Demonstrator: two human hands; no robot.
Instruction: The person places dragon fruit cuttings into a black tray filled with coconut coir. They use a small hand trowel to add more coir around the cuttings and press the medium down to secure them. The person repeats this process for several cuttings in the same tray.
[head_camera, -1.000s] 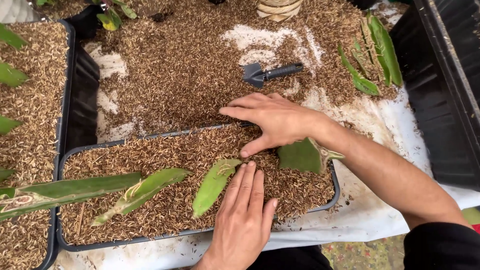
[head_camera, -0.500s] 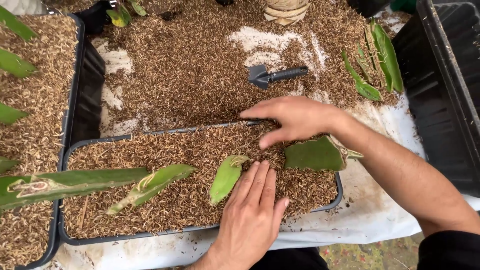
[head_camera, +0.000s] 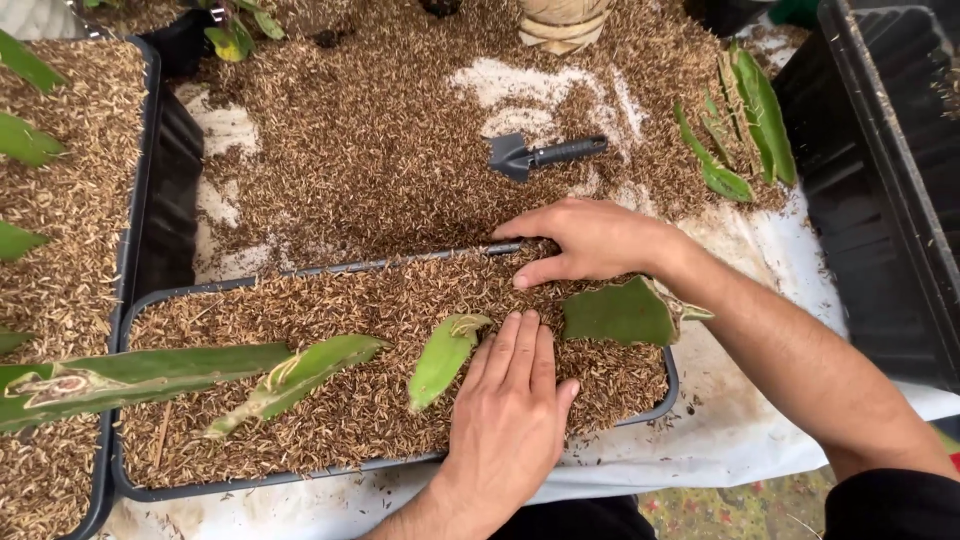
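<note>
A long black plastic planting tray (head_camera: 130, 470) filled with brown husk-like mulch lies along the near edge of the white-covered tabletop (head_camera: 740, 440). The left hand (head_camera: 510, 400) lies palm-down on the mulch near the tray's near rim, its fingers pressed together and extended flat, the thumb resting apart on the right; it grips nothing. Just left of its fingertips a short, pale green cactus cutting (head_camera: 442, 357) lies in the mulch. The right hand (head_camera: 590, 240) rests at the tray's far rim, fingers close together and slightly curled, pressing loose mulch; it too holds nothing. A broad, darker green flat cutting (head_camera: 620, 312) sits between the two hands at the tray's right end, partly under the right wrist.

Further left in the tray lie a narrower yellow-green cutting (head_camera: 300, 372) and a long green stem piece (head_camera: 140, 375). Beyond the tray, on the mulch heap at the tabletop's middle, lies a small dark grey hand trowel (head_camera: 545, 155), and loose green cuttings (head_camera: 750, 120) sit toward the far right corner.

The cuttings look light and fleshy, fairly stiff but likely to bruise or snap; a hold low near the base seems safest. The mulch is loose and dry and would shift easily.
</note>
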